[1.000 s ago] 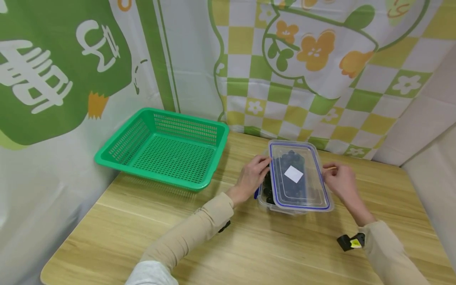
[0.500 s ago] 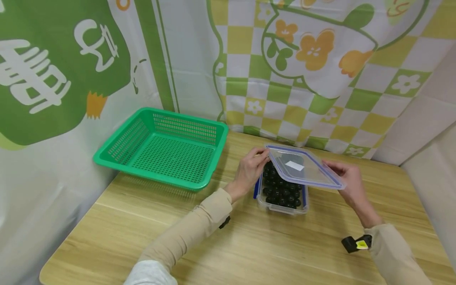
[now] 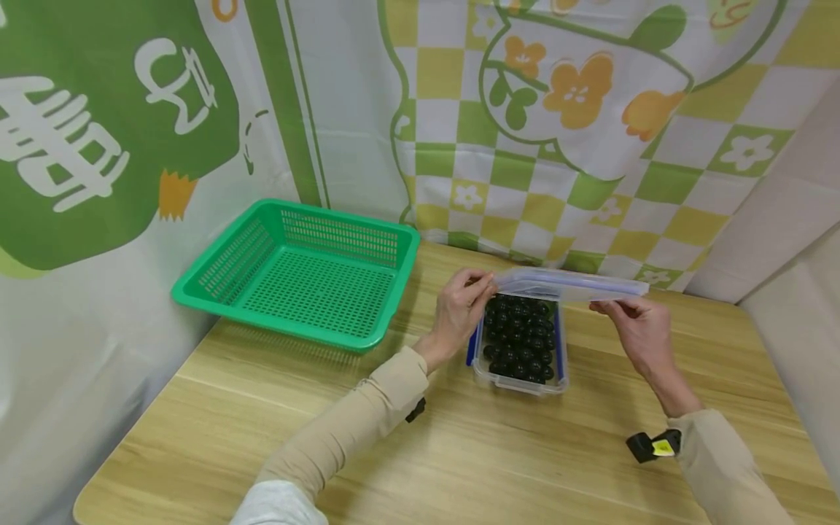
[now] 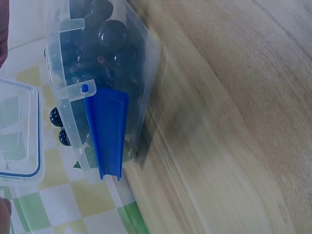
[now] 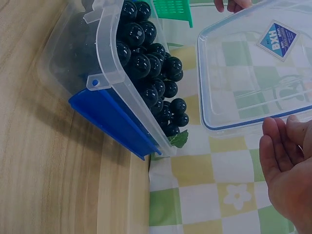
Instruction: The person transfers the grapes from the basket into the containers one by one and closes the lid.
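A clear plastic container (image 3: 515,386) with blue side clips stands on the table, filled with shiny black grapes (image 3: 518,339). Above its far end, a clear lid (image 3: 572,284) with a blue seal is raised and tilted, seen nearly edge-on in the head view. My left hand (image 3: 457,310) pinches the lid's left end. At the right, my right hand (image 3: 644,332) holds the lower edge between thumb and fingers. The right wrist view shows a blue and white label (image 5: 279,41) on the lid and a green leaf (image 5: 179,140) beside the grapes.
A green perforated basket (image 3: 308,332) stands on the wooden table (image 3: 485,467) at the back left, with nothing in it. Right behind the container hangs a checked, patterned curtain (image 3: 502,208). Pale cloth (image 3: 781,240) borders the right side.
The lid has come up off the container and tipped from flat to nearly edge-on, uncovering the grapes. My right hand has shifted slightly to the right with it; my left hand has barely moved.
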Motion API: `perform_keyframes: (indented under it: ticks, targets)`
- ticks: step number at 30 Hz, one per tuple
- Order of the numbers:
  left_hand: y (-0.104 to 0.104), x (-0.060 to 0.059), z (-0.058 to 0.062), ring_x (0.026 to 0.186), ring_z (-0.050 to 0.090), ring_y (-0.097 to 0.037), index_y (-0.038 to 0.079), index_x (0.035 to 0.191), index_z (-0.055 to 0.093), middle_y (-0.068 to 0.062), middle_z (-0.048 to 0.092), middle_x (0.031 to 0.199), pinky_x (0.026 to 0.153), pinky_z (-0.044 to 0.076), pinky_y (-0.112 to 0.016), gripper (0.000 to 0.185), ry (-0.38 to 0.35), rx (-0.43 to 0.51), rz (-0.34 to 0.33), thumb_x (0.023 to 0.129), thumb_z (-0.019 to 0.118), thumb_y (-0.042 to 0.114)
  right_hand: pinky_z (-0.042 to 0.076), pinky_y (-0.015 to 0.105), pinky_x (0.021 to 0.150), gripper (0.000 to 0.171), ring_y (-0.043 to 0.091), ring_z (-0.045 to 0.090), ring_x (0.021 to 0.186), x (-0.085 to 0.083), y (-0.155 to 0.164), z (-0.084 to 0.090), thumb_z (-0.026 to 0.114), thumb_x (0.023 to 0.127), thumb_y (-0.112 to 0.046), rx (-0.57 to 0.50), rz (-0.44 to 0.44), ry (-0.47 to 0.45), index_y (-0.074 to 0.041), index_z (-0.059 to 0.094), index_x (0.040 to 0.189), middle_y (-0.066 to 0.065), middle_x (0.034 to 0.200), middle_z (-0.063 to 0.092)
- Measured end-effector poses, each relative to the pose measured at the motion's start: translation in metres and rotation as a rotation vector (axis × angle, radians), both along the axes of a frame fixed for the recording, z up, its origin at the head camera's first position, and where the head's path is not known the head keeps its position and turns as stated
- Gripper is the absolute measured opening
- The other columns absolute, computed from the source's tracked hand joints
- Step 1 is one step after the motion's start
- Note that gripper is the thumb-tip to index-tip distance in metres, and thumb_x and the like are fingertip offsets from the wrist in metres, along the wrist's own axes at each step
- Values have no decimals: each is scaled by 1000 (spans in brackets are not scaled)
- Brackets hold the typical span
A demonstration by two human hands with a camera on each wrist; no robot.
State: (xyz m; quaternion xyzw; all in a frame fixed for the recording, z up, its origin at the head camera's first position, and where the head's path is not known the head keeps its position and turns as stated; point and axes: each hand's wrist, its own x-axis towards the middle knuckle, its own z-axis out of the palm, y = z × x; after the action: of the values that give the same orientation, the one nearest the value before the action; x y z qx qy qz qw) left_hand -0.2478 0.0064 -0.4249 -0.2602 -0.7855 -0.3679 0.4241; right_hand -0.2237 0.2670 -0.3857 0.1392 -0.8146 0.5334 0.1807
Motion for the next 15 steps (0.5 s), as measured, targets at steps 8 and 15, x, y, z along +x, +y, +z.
perform_keyframes:
  ticks: [8, 15]
  targets:
    - [2, 2, 2, 80, 66, -21, -2, 99, 73, -14, 66, 91, 66, 54, -25, 20, -80, 74, 0, 84, 70, 10, 47, 5, 62, 12, -7, 61, 66, 4, -10, 9, 61, 86, 8, -90, -48, 59, 20, 65, 88, -19, 72, 66]
    - [3, 4, 2, 78, 65, -21, -3, 100, 72, -14, 66, 90, 62, 53, -24, 20, -175, 137, -43, 87, 66, 11, 43, 5, 59, 16, -9, 58, 62, 6, -13, 14, 61, 88, 3, -50, -96, 5, 19, 65, 88, -25, 68, 62]
